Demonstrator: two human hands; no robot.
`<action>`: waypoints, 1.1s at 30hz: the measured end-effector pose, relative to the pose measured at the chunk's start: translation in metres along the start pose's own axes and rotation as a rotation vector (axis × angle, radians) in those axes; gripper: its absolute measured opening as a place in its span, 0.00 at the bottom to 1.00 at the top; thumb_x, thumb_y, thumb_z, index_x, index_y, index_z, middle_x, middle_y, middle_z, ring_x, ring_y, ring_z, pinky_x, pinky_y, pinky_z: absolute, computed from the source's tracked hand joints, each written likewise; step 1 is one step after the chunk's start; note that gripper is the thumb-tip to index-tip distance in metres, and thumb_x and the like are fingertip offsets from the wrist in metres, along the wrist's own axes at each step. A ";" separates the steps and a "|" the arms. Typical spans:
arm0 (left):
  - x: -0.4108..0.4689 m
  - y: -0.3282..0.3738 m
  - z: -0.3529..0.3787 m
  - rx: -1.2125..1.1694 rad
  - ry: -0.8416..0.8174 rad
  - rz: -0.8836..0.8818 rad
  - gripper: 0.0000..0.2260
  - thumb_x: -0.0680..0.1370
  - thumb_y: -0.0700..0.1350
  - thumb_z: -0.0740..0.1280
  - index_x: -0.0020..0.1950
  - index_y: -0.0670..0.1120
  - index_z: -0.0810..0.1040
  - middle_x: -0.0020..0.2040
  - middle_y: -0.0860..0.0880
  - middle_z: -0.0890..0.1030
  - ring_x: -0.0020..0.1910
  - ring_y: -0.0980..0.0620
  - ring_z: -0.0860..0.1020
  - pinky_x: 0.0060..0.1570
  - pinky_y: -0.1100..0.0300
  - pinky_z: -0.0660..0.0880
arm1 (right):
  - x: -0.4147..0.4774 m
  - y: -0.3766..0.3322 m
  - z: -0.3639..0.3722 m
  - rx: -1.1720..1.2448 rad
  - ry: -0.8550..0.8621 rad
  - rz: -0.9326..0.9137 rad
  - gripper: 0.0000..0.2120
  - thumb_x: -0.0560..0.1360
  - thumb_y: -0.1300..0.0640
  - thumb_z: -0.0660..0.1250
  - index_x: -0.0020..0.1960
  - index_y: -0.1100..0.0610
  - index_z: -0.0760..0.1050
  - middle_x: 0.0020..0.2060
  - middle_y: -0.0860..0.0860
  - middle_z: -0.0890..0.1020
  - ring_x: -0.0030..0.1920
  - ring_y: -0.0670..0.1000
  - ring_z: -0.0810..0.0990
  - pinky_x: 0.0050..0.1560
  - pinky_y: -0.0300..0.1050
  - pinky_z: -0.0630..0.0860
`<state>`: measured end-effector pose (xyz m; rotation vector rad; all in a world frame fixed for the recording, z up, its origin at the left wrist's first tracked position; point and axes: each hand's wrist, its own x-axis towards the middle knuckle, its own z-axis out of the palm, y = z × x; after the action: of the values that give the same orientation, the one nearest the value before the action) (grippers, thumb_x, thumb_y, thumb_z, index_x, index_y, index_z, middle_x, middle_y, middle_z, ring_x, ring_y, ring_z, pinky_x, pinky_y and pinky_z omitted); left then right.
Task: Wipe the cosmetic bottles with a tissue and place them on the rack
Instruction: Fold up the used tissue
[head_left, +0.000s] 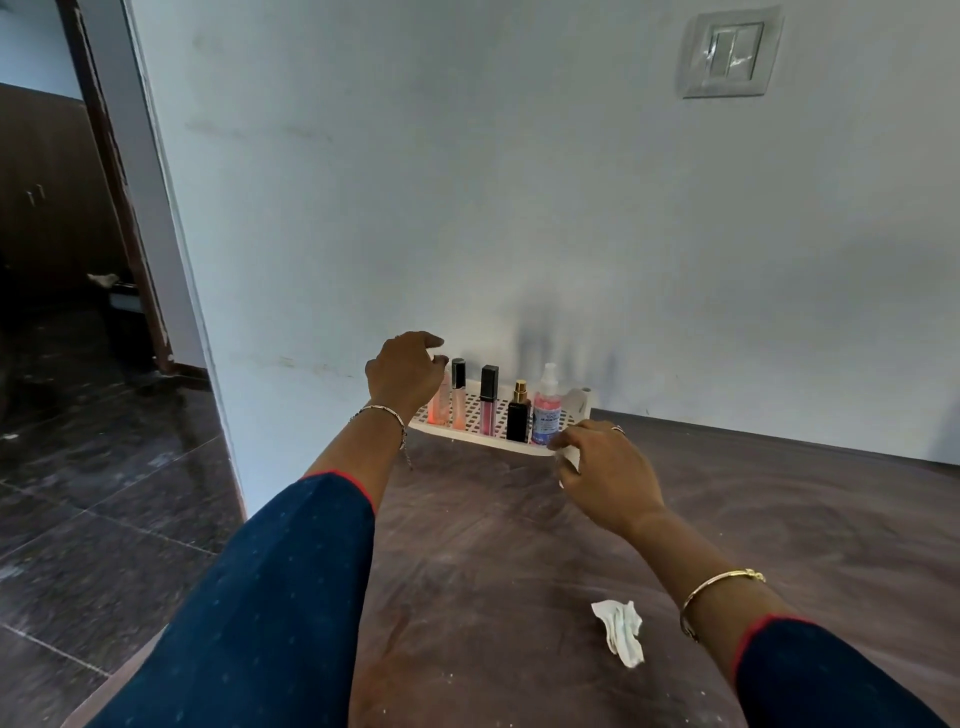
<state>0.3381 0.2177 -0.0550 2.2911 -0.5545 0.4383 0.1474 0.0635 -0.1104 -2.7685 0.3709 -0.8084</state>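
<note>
A white perforated rack (498, 439) stands against the wall on a brown surface. On it stand a lip gloss with a black cap (458, 395), a pink gloss (488, 400), a black perfume bottle (518, 415) and a pink spray bottle (546, 410). My left hand (402, 374) is at the rack's left end, fingers curled round the top of a peach bottle (440, 408), which it half hides. My right hand (605, 475) grips the rack's front right corner. A crumpled white tissue (621, 631) lies on the surface near my right forearm, held by neither hand.
The pale wall (519, 208) rises right behind the rack, with a switch plate (730, 52) high up on the right. The brown surface (519, 545) ends on the left at a dark tiled floor (104, 493) and a doorway (62, 234).
</note>
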 end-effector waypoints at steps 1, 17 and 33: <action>-0.003 0.003 -0.003 0.005 0.012 0.007 0.15 0.78 0.48 0.65 0.64 0.52 0.76 0.67 0.49 0.75 0.68 0.48 0.71 0.66 0.50 0.67 | -0.003 -0.001 -0.004 -0.004 -0.008 -0.003 0.11 0.77 0.55 0.63 0.58 0.50 0.78 0.57 0.47 0.78 0.58 0.49 0.74 0.55 0.44 0.73; -0.115 0.068 -0.042 -0.194 -0.112 0.125 0.12 0.75 0.45 0.67 0.57 0.49 0.80 0.58 0.50 0.82 0.58 0.50 0.78 0.60 0.56 0.74 | -0.091 -0.025 -0.072 0.008 -0.233 0.044 0.15 0.75 0.56 0.64 0.61 0.56 0.77 0.57 0.53 0.78 0.58 0.54 0.76 0.60 0.44 0.69; -0.248 0.061 0.008 -0.106 -0.523 0.135 0.16 0.72 0.47 0.70 0.60 0.51 0.79 0.57 0.52 0.82 0.58 0.51 0.79 0.62 0.52 0.74 | -0.162 -0.017 -0.061 -0.062 -0.203 0.254 0.17 0.72 0.43 0.66 0.56 0.51 0.77 0.52 0.51 0.82 0.54 0.55 0.79 0.53 0.47 0.75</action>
<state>0.0979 0.2370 -0.1398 2.2694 -0.9671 -0.1383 -0.0155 0.1189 -0.1348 -2.7488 0.6996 -0.4581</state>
